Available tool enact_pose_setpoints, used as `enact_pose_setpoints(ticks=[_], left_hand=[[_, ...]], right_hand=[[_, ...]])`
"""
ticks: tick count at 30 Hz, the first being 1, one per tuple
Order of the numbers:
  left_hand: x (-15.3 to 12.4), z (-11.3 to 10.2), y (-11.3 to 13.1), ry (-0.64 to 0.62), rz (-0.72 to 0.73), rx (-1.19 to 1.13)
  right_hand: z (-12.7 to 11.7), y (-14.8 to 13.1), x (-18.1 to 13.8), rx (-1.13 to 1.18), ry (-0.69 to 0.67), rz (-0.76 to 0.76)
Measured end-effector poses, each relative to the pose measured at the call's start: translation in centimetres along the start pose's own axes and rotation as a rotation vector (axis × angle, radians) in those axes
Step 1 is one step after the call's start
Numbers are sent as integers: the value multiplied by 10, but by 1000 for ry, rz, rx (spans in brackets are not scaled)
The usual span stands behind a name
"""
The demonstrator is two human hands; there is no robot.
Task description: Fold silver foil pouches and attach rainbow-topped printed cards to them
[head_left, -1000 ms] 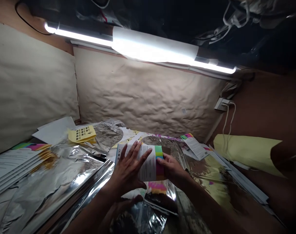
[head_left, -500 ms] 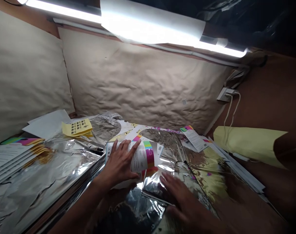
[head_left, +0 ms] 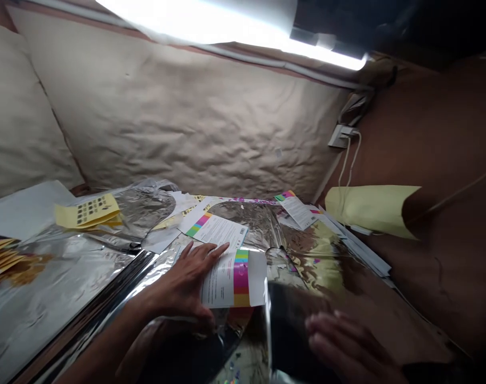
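My left hand [head_left: 187, 282] grips a flat white printed carton [head_left: 223, 282], fingers across its top and thumb at its near edge. Magenta, yellow and green bands mark the carton's right end, where a white flap [head_left: 258, 277] sticks out. To the right, my right hand [head_left: 342, 338] is blurred, its fingers pressed together against a dark, shiny flat packet [head_left: 286, 325] tilted beside the flap. The thumb of that hand is hidden. Behind the carton, another printed carton [head_left: 221, 230] lies flat on the foil-covered surface.
Folded yellow printed sheets [head_left: 91, 210] and a stack of yellow-edged printed cards [head_left: 3, 261] lie left. Another printed carton [head_left: 297, 210] sits at the back right. A rolled yellow sheet [head_left: 366, 208] rests by the wall below a socket [head_left: 341, 136] with white cables.
The view has shifted right. My right hand has moved right with the shiny packet, which was lying beside the carton and is now tilted. My left hand still has the carton, whose flap now shows.
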State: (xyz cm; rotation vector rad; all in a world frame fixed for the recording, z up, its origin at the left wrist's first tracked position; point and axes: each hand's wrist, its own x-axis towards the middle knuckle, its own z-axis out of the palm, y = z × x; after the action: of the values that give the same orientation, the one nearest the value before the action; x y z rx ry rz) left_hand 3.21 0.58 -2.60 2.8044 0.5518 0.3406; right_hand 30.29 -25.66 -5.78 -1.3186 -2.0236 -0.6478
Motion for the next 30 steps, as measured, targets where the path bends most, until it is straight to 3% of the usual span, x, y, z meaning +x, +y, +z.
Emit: enact_pose_setpoints(ticks=[5, 9, 16, 18, 21, 25, 27, 30], left_hand=[[-2, 3, 6, -18, 83, -88], [-3, 6, 8, -4, 80, -75], [-1, 16, 14, 54, 82, 23], [0, 18, 13, 108, 26, 92], [2, 17, 8, 205, -81, 223], [3, 15, 9, 275, -113, 332], [3, 15, 14, 296, -105, 353], [3, 18, 19, 310, -94, 358]], right_hand=[[-8, 31, 39, -62, -51, -5], [3, 31, 46, -27, -162, -73], [22, 25, 67, 86, -225, -39], [25, 28, 74, 129, -295, 73], [23, 41, 79, 360, -408, 417], [35, 51, 87, 897, -325, 920], [49, 44, 98, 1125, -287, 1025], [69, 28, 121, 1390, -309, 1036]])
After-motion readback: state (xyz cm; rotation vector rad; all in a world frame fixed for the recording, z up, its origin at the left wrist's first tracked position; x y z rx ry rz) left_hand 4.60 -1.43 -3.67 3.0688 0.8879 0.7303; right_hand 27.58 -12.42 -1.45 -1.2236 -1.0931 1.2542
